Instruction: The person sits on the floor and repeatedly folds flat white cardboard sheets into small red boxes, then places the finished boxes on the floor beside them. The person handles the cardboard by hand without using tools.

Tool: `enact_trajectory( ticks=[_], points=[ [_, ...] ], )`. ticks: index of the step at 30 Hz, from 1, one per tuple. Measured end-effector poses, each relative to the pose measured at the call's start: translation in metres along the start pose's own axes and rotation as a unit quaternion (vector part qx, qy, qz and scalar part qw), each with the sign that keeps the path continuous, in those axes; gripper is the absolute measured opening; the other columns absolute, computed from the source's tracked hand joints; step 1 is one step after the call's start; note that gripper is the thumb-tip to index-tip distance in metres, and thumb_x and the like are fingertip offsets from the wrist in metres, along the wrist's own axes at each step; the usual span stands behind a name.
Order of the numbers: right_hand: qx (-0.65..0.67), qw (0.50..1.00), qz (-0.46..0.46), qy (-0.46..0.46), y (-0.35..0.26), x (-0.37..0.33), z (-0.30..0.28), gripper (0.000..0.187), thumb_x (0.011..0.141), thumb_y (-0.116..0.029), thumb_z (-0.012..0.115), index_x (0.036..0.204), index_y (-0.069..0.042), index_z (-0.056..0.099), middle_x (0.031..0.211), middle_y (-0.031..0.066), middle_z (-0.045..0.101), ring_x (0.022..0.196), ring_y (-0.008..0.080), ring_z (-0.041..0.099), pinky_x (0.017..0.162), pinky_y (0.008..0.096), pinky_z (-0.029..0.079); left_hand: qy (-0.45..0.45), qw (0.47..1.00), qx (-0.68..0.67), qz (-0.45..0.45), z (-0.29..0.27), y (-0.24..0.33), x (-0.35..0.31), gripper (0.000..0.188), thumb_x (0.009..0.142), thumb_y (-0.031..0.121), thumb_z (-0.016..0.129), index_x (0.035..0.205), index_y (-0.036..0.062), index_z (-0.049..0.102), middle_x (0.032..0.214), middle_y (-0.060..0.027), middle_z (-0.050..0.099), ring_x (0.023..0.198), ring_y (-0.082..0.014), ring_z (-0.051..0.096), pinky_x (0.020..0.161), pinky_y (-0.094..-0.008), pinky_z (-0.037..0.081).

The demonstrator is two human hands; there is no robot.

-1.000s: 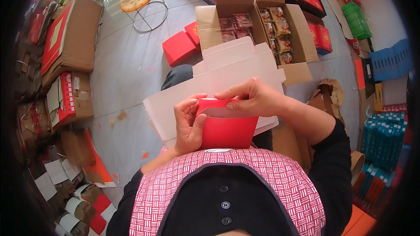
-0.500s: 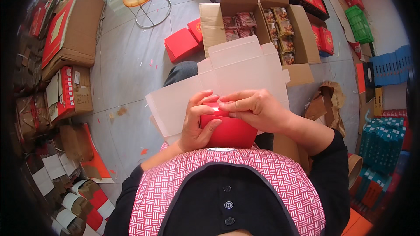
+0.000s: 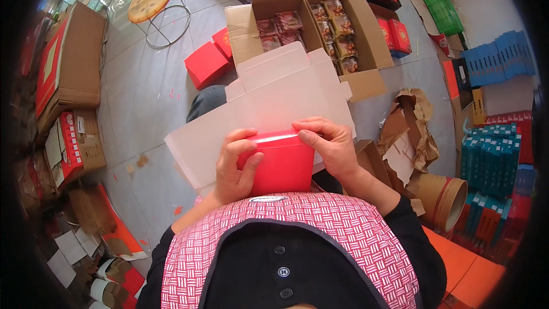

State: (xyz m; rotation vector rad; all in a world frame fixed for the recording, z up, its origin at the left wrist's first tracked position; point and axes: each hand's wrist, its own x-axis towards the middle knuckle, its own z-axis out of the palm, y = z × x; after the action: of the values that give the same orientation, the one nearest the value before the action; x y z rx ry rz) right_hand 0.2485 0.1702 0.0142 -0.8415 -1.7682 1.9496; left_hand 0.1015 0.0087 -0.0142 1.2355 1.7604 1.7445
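A small red box (image 3: 281, 166) stands close against my checked apron, its top edge facing away from me. My left hand (image 3: 235, 163) grips its left side, thumb on the near face and fingers around the far edge. At the upper right corner, my right hand (image 3: 331, 146) pinches the rim between thumb and fingers. Whether the top is fully tucked in cannot be made out. Beneath and beyond the box, a large unfolded sheet of pale cardboard (image 3: 274, 100) with cut flaps lies over my lap.
Ahead stands an open carton (image 3: 377, 40) with wrapped snack packs (image 3: 343, 37) inside. Red boxes (image 3: 207, 63) lie left of it, near a round stool (image 3: 151, 2). Crumpled brown paper (image 3: 420, 131) and a cardboard tube (image 3: 437, 200) are at right. Cartons (image 3: 80, 63) line the left.
My right hand has moved from the middle of the box's top to its right corner. The raised top part now lies flat along the edge. The whole view has shifted somewhat.
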Motion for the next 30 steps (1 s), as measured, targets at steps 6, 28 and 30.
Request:
enact_trajectory(
  ticks=[6,28,30],
  points=[
    [-0.052,0.996,-0.002,0.069,0.005,-0.001,0.011,0.014,0.087,-0.005,0.065,0.098,0.002,0.070,0.094,0.0078,0.069,0.086,0.0121,0.062,0.078,0.0251,0.049,-0.082,0.973,0.203,0.072,0.001,0.024,0.028,0.024,0.071,0.013,0.076,0.085,0.0054,0.058,0.104,-0.0157,0.059,0.109,-0.0377,0.052,0.094,-0.0468,0.040],
    [0.114,0.983,-0.104,0.099,0.027,-0.014,0.022,0.011,0.096,-0.008,0.054,0.101,-0.001,0.061,0.108,0.0082,0.065,0.094,0.0090,0.057,0.083,0.0241,0.047,-0.202,0.934,0.257,0.145,0.035,0.042,0.065,0.015,0.072,0.011,0.067,0.078,0.0027,0.056,0.088,-0.0106,0.055,0.088,-0.0279,0.053,0.079,-0.0389,0.038],
    [0.094,0.990,-0.085,0.064,0.026,-0.015,0.017,0.012,0.097,-0.007,0.052,0.103,-0.001,0.060,0.107,0.0084,0.065,0.095,0.0094,0.057,0.084,0.0243,0.047,-0.214,0.928,0.268,0.145,0.035,0.041,0.066,0.015,0.073,0.012,0.066,0.081,0.0018,0.058,0.088,-0.0106,0.055,0.088,-0.0261,0.053,0.078,-0.0371,0.037]
  ],
)
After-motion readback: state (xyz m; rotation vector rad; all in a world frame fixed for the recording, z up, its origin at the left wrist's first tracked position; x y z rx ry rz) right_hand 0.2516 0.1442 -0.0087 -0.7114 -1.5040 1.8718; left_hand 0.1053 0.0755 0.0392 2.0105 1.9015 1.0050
